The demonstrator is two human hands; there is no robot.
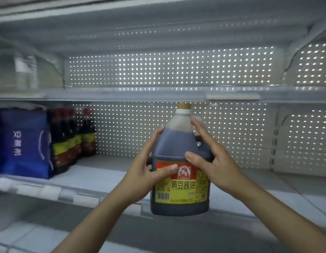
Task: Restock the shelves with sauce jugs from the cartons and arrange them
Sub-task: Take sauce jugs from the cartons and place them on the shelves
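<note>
A large jug of dark soy sauce (178, 143) with a gold cap and a red and yellow label is upright at the front edge of the white middle shelf (103, 172). Whether its base rests on the shelf edge or hangs just above it, I cannot tell. My left hand (145, 170) grips its left side, thumb across the label. My right hand (211, 156) holds the right side by the handle, fingers spread over the shoulder and label.
Several small dark sauce bottles (72, 137) with red caps stand at the left of the same shelf, beside a blue carton (21, 143). The shelf above (140, 94) lies just over the jug's cap. A perforated back panel (140, 128) closes the rear.
</note>
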